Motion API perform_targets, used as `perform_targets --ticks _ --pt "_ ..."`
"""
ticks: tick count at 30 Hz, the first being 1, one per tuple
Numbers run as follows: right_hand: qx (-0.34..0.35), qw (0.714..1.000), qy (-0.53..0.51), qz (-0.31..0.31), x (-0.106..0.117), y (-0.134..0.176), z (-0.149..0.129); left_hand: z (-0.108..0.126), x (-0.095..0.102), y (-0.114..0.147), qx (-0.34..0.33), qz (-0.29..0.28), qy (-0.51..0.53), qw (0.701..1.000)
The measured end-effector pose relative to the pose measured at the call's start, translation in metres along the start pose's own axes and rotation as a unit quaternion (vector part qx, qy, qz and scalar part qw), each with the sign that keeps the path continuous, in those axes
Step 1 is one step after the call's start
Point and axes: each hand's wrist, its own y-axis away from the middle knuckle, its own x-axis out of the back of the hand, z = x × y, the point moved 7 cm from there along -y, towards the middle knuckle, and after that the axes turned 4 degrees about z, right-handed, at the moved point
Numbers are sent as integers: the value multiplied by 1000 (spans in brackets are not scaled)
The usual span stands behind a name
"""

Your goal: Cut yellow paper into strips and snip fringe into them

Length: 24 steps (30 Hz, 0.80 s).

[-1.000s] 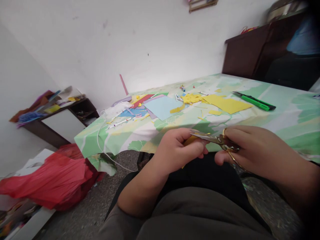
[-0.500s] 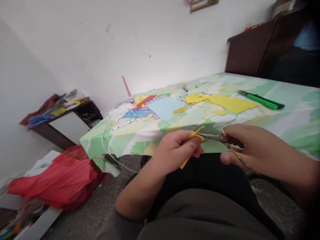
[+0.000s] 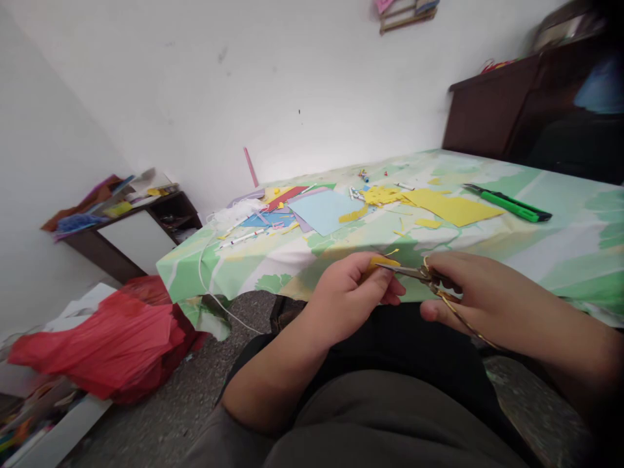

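Note:
Pinched between the thumb and fingers of my left hand point(image 3: 353, 292) is a small piece of yellow paper point(image 3: 385, 261). My right hand point(image 3: 480, 286) grips a pair of gold-handled scissors point(image 3: 416, 272), its fingers around the loops. The blades point left and lie against the yellow paper, close to my left thumb. A thin yellow sliver point(image 3: 392, 251) stands at the paper's upper edge. Both hands are above my lap, at the table's front edge. My left fingers hide part of the paper.
On the green-patterned tablecloth point(image 3: 575, 253) lie a green utility knife point(image 3: 511, 203), a yellow sheet point(image 3: 453, 207), yellow scraps point(image 3: 383, 195), a light-blue sheet point(image 3: 324, 211) and several markers. A red plastic bag point(image 3: 112, 344) rests on the floor at left, near a low cabinet point(image 3: 131, 240).
The scissors have moved left, their blades now closer together over the yellow paper. The yellow strip that hung below my left hand is no longer visible. The view has shifted slightly.

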Motion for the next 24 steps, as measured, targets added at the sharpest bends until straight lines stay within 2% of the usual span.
perform_targets --ticks 5,13,24 --pt "11 1000 18 -4 -4 1 -4 -5 0 2 21 -3 -59 998" --pt "8 999 20 -35 -11 1 -7 -3 4 3 -5 7 -119 993" --pt "37 995 88 12 -11 -1 -6 -4 9 5 0 36 -104 994"
